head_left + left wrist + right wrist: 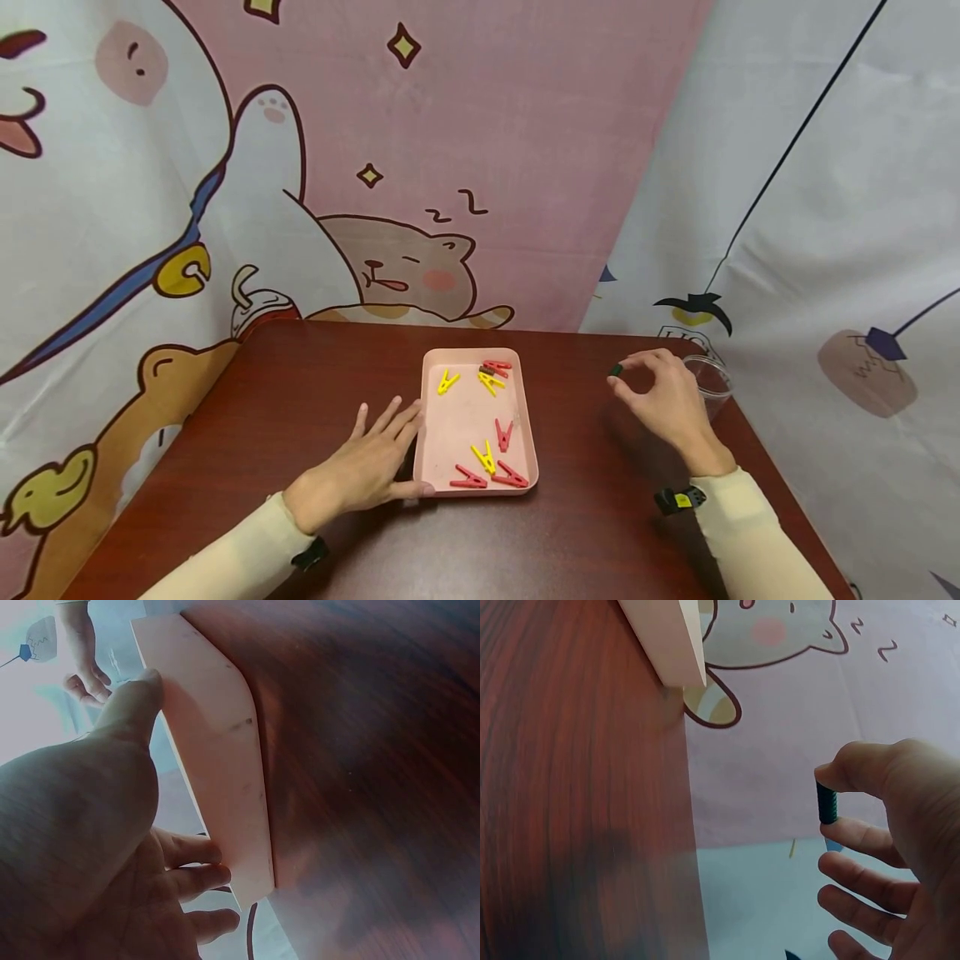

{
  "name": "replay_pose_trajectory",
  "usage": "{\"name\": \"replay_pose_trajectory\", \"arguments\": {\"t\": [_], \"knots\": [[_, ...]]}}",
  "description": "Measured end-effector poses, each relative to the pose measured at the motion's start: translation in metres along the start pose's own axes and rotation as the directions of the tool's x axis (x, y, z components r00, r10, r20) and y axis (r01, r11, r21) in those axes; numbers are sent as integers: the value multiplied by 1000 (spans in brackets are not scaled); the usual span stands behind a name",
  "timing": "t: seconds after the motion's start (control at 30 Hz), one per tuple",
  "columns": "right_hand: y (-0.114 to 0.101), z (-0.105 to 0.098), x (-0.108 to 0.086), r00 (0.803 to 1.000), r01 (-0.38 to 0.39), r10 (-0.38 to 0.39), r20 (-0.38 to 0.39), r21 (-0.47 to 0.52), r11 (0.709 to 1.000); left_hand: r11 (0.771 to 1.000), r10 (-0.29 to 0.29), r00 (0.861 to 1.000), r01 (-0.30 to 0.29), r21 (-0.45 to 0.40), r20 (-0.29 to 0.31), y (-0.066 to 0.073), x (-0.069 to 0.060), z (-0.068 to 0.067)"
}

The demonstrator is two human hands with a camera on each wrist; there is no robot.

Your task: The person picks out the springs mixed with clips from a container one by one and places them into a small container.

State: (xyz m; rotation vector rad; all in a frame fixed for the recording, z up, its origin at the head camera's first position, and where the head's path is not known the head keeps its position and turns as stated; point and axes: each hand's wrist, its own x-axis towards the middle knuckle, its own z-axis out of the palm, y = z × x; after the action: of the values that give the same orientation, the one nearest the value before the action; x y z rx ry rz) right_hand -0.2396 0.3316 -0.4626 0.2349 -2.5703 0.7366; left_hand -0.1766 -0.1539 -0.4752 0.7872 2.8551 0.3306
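My right hand is raised over the table's right side, pinching a small dark-green ridged cylinder between thumb and index finger. Its other fingers are spread in the right wrist view. A clear plastic cup stands behind that hand, partly hidden by it. At the left, my left hand rests against the pink tray, fingers extended along its left wall and thumb at the near edge. Inside lie several yellow clips and red clips, plus a dark piece near the back right.
The dark reddish-brown table ends at the back and right against a cartoon-printed cloth. The tray's raised wall shows close up in the left wrist view.
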Motion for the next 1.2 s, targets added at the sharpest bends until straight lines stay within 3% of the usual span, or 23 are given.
{"name": "replay_pose_trajectory", "arguments": {"t": [0.33,0.53,0.73,1.2], "knots": [[23,-9,0,995,-20,19,-93,-5,1000,1000,2,1000,-2,1,-10,-1,0,1],[39,-15,0,991,-62,57,-117,-34,998,1000,3,1000,-3,4,-12,-1,0,1],[53,-22,0,983,-106,105,-151,2,994,1000,6,1000,-6,-1,-12,-1,1,1],[79,-33,-3,954,-240,233,-190,-14,971,1000,1,1000,-1,-9,-10,-2,1,3]]}}
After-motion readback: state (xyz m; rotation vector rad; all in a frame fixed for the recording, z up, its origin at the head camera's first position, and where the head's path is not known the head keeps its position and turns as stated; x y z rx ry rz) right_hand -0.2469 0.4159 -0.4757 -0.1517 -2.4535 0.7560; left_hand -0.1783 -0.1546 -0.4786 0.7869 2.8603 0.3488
